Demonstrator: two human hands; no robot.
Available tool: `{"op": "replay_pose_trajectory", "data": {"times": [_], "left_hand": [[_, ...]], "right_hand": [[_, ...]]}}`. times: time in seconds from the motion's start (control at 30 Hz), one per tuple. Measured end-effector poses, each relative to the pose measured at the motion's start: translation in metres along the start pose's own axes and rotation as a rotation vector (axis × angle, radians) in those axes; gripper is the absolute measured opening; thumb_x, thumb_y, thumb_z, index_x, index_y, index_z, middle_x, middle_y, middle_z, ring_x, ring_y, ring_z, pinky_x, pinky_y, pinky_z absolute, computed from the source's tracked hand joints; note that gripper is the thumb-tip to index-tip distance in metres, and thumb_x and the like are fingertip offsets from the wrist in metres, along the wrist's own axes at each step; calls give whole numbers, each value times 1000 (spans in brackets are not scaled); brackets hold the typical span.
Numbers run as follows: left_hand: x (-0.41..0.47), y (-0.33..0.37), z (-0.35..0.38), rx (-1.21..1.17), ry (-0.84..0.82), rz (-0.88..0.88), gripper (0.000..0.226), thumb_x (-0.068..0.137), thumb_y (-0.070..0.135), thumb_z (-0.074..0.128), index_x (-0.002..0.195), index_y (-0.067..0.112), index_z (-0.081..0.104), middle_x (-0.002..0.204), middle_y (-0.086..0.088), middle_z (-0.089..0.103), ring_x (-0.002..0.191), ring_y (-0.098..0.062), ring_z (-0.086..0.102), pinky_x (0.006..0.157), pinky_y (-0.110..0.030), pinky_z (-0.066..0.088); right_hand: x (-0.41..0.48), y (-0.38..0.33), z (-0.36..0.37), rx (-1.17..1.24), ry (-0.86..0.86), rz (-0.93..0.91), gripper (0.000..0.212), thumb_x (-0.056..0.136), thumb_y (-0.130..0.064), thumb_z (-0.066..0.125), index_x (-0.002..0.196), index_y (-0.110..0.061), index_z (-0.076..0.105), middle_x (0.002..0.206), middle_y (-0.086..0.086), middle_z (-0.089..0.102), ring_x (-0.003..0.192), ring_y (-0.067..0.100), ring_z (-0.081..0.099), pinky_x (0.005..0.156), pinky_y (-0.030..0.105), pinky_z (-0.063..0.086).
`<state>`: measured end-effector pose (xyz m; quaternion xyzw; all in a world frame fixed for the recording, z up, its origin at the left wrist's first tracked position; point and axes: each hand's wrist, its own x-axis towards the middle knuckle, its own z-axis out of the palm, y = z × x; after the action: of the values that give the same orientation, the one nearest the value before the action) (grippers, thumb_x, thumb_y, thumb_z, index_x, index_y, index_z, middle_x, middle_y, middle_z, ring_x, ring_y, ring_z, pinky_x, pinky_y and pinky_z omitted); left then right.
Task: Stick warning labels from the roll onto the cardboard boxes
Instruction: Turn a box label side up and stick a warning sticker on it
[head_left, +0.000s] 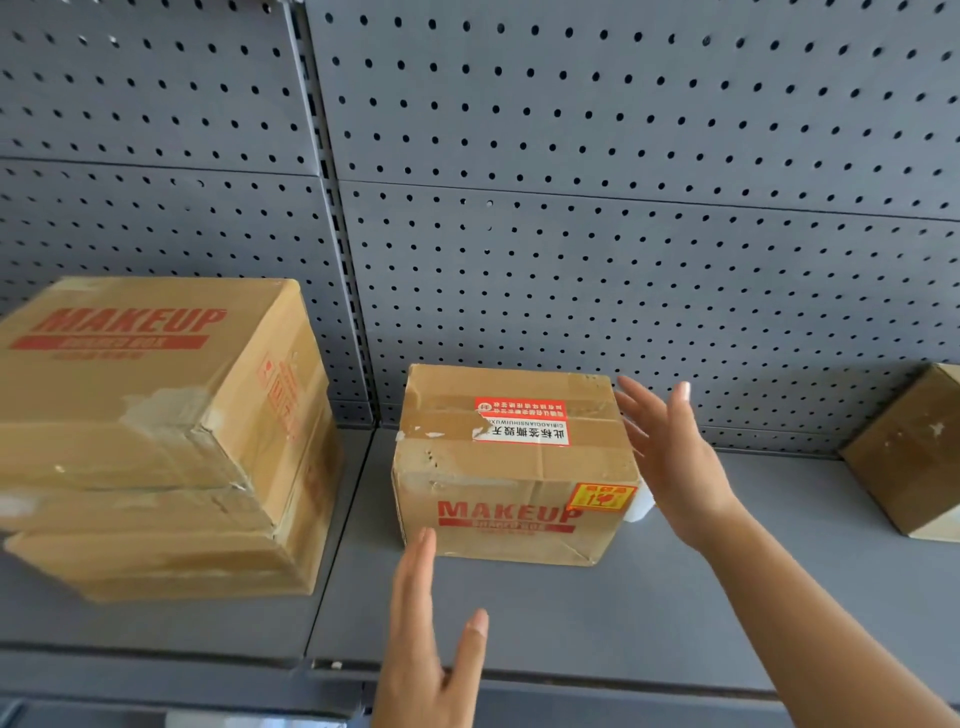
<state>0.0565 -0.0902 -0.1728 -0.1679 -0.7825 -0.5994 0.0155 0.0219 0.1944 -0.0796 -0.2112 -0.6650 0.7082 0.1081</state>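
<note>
While the small brown cardboard box (514, 467) printed MAKEUP sits on the grey metal shelf (597, 613), left hand (418, 639) and right hand (675, 467) flank it, each grip open and empty; probably light, stiff though dented, it is best held by opposite side walls.

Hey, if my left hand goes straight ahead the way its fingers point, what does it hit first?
Probably the middle cardboard box, at its front face's lower left corner. Your left hand aims there over bare shelf, though depth is unclear.
</note>
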Motion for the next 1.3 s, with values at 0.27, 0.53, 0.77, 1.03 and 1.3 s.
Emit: {"op": "replay_pose_trajectory", "data": {"times": [0.27, 0.53, 0.77, 1.03, 1.3], "left_hand": [[24, 18, 6, 8, -160, -112, 78, 88, 71, 33, 152, 55, -8, 156, 44, -21, 145, 21, -10, 119, -23, 10], [81, 23, 9, -344, -267, -92, 60, 105, 53, 23, 161, 34, 14, 166, 18, 25, 153, -2, 21, 126, -38, 21], [102, 29, 3, -348, -410, -221, 62, 107, 37, 4, 152, 17, 41, 123, 16, 72, 114, 7, 65, 82, -6, 50], [69, 3, -18, -352, -361, -252, 105, 69, 95, 43, 156, 43, 12, 149, 43, 37, 141, 16, 32, 116, -17, 30], [46, -12, -12, 14, -387, -219, 141, 50, 77, 84, 157, 47, -3, 151, 39, 36, 137, 18, 35, 118, -32, 34]], "right_hand": [[-35, 2, 12, -93, 6, 15, 58, 106, -55, 21, 123, -29, 70, 121, -7, 75, 123, 16, 64, 113, 45, 43], [-108, 38, 5, -1, -28, 1, 69, 86, -78, 49, 131, -29, 65, 132, -10, 69, 125, 12, 64, 112, 50, 43], [-129, 55, 11, 5, -79, 16, 87, 64, -87, 64, 124, -24, 72, 134, -4, 69, 127, 18, 63, 110, 50, 44], [-84, 41, -5, 38, 60, 36, 51, 105, -51, 39, 125, -13, 68, 126, 0, 73, 117, 20, 69, 110, 53, 46], [32, -9, 17, -80, 58, 18, 52, 105, -56, 33, 129, -25, 67, 126, -8, 73, 120, 15, 67, 105, 36, 48]]}}
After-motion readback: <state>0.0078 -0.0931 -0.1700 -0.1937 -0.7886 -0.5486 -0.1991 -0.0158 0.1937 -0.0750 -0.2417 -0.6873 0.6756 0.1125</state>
